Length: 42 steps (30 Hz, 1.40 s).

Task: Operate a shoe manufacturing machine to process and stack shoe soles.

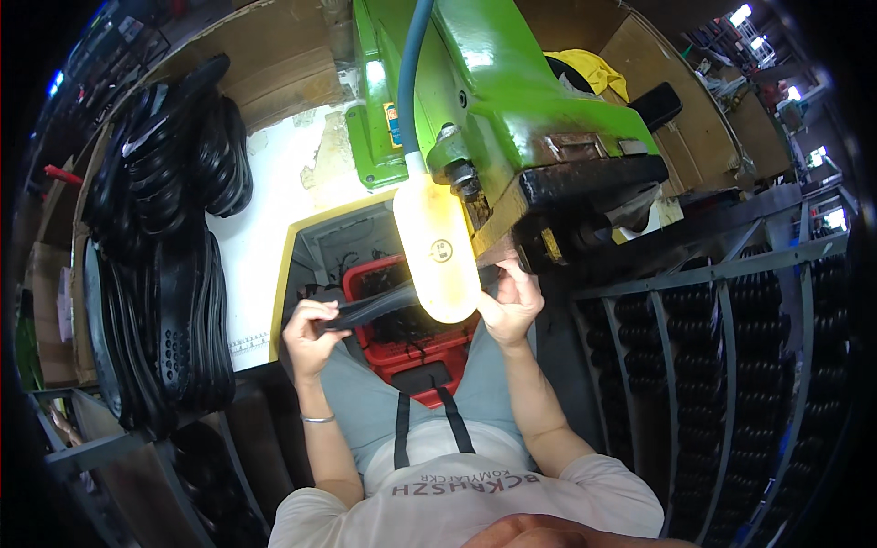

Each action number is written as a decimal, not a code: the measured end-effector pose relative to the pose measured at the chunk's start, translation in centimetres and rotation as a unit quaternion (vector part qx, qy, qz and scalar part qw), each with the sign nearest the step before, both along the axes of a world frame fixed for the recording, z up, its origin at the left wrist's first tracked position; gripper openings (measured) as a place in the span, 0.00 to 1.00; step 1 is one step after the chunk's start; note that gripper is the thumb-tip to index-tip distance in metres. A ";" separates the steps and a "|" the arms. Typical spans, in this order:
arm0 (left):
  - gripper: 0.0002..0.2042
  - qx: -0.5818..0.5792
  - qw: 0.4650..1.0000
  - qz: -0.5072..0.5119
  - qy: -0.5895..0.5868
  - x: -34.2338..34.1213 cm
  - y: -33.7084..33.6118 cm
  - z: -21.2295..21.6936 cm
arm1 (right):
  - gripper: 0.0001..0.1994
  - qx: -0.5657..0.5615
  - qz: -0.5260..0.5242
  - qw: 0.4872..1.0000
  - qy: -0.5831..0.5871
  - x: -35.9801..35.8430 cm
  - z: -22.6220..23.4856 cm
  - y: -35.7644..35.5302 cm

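Feeding a black shoe sole (375, 309) toward the green machine (512, 119), above the red crate (416, 342); left hand (313, 336) clamped on one end, right hand (512, 301) gripping the other. Next probably calls for steady alignment under the head.

L hand (311, 333), R hand (512, 306); fingers clenched

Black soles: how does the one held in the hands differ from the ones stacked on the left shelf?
The held sole is a single piece, gripped at one end by the left hand and at the other by the right hand, stretched across under the lit lamp. The stacked soles are many, packed side by side on edge on the white bench, touched by no hand. Both are black and look like rubber.
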<state>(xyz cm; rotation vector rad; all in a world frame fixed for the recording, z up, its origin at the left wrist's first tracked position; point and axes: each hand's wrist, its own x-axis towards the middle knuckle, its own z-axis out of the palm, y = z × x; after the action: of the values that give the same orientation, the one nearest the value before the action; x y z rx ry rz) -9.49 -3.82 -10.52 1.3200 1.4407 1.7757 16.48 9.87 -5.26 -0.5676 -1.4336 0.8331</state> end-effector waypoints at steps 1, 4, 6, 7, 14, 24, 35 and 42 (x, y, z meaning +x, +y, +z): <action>0.17 -0.052 0.995 0.008 0.081 0.8 0.6 0.5 | 0.32 0.016 -0.021 0.999 -0.030 0.0 -0.1 0.0; 0.17 -0.057 0.958 0.053 0.278 5.7 3.8 3.9 | 0.31 0.055 -0.071 0.992 -0.091 -0.2 1.1 -0.2; 0.20 -0.013 0.964 0.064 0.256 9.5 5.7 6.0 | 0.31 0.079 -0.079 0.987 -0.111 -0.1 1.2 -0.2; 0.20 0.017 0.965 0.079 0.249 10.9 6.6 6.3 | 0.30 0.077 -0.077 0.988 -0.111 -0.2 1.3 -0.3; 0.23 -0.014 0.999 0.033 -0.026 13.3 8.1 0.7 | 0.31 -0.204 0.081 0.975 0.037 0.7 -7.9 1.2; 0.27 0.037 0.961 -0.010 -0.272 17.3 8.8 -0.5 | 0.26 -0.346 0.050 0.898 0.268 7.3 -13.0 3.7; 0.27 0.083 0.967 0.013 -0.239 10.4 5.3 4.1 | 0.30 -0.111 -0.071 0.991 0.011 8.2 2.4 3.7; 0.24 0.125 0.981 0.014 -0.145 5.4 1.0 4.3 | 0.38 -0.090 0.012 0.996 -0.014 2.8 0.5 1.6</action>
<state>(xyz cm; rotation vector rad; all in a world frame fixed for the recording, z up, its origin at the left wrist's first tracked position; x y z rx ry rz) -4.05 -2.86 -6.18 1.1020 1.1115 2.1202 19.23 11.48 -4.80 -0.7013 -1.4008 0.9832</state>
